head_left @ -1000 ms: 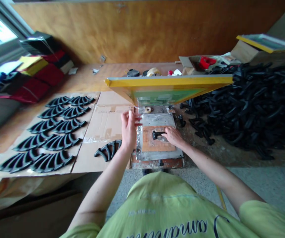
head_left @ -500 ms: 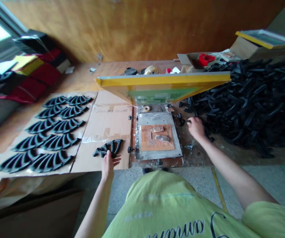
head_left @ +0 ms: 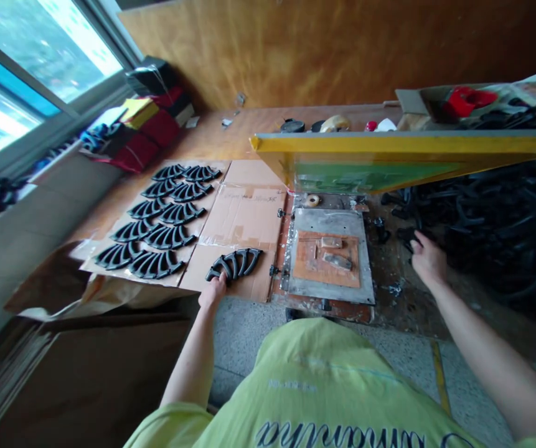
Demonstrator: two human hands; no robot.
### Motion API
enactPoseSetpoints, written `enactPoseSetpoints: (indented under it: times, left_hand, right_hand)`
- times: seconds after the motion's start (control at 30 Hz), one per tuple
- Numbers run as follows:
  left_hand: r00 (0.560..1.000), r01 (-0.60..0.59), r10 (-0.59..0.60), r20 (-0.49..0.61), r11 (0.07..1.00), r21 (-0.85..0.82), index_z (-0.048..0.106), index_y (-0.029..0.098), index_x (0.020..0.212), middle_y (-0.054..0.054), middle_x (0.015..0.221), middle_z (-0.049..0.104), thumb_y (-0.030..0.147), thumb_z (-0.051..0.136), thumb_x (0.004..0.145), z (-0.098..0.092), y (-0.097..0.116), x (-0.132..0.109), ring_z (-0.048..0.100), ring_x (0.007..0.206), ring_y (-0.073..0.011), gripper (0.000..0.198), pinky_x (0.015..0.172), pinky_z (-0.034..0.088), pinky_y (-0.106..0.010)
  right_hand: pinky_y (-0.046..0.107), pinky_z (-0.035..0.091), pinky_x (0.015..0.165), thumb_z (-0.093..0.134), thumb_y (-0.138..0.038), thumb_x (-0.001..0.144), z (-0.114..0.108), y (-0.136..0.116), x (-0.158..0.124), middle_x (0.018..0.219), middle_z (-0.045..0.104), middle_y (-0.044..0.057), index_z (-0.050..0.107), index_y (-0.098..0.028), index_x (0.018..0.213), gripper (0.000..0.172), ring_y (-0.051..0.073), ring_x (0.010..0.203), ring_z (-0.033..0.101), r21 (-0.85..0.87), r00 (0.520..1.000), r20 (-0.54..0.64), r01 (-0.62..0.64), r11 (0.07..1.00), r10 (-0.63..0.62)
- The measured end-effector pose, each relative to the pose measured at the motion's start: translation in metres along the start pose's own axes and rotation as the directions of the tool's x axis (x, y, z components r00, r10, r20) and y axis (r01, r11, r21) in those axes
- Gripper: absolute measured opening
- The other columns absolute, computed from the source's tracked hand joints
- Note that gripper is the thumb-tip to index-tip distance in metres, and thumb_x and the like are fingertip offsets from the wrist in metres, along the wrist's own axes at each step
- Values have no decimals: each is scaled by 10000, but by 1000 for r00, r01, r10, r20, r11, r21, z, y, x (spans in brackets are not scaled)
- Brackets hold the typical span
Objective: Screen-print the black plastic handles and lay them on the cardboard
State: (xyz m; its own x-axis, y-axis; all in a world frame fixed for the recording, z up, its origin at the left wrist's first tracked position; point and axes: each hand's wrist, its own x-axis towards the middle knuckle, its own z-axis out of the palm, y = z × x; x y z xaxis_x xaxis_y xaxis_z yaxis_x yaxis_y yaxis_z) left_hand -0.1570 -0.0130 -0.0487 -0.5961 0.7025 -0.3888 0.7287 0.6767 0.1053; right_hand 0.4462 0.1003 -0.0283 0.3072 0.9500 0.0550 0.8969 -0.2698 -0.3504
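My left hand (head_left: 214, 290) is closed on the near end of a black curved plastic part at the left of a short fanned row (head_left: 238, 262) on cardboard (head_left: 253, 289). My right hand (head_left: 429, 256) reaches to the left edge of a dark heap of similar parts (head_left: 492, 224). Its thumb and forefinger pinch one black curved part (head_left: 406, 236), partly hidden by the fingers. Between my hands lies a grey metal plate (head_left: 328, 219) with an orange-brown sheet and two small blocks on it. Left of the short row, several fans of black parts (head_left: 170, 236) lie in two columns.
A yellow-edged screen frame (head_left: 403, 144) stands tilted up behind the plate. A tape roll (head_left: 312, 200) lies under it. Small clamps (head_left: 274, 270) flank the plate. Red and black boxes (head_left: 149, 137) stand by the window; an open carton (head_left: 412, 102) is at the back right.
The view has turned left. My left hand has shifted to the left end of the short row, which is spread wider. My right hand has closed on a part by the heap.
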Motion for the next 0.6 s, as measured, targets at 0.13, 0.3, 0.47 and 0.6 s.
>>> enactPoseSetpoints:
  times: [0.13, 0.3, 0.47, 0.6]
  left_hand:
    - [957, -22, 20, -288, 1000, -6, 569, 115, 1286, -246, 1269, 624, 554, 298, 966, 13, 15, -24, 566, 1242, -367, 606, 1013, 445, -494]
    - [889, -245, 244, -387, 968, 49, 575, 212, 1391, -142, 1467, 531, 571, 496, 912, 43, 48, -50, 468, 1329, -338, 603, 1101, 370, -459]
    - [919, -153, 167, -356, 986, 68, 542, 181, 1432, -155, 1523, 479, 594, 481, 908, 50, 63, -43, 372, 1409, -382, 670, 1104, 334, -543]
    - [944, -114, 111, -312, 993, 9, 573, 216, 1401, -152, 1529, 479, 614, 511, 880, 45, 68, -32, 376, 1410, -397, 659, 1088, 330, -586]
  right_hand:
    - [359, 468, 990, 423, -247, 996, 10, -81, -42, 1213, 684, 131, 646, -169, 1328, 408, 234, 1100, 620, 218, 865, 57, 476, 852, -499]
    - [325, 470, 941, 416, -131, 981, 33, -137, -68, 1087, 695, 89, 703, -203, 1249, 399, 207, 1022, 594, 193, 675, 146, 698, 690, -724]
    - [328, 473, 864, 521, -95, 933, 44, -151, -66, 969, 670, 86, 725, -212, 1201, 356, 222, 972, 559, 80, 598, 103, 791, 606, -795]
    - [339, 496, 842, 562, -65, 896, 51, -153, -60, 974, 665, 86, 747, -209, 1134, 335, 233, 972, 573, 68, 562, 27, 824, 562, -827]
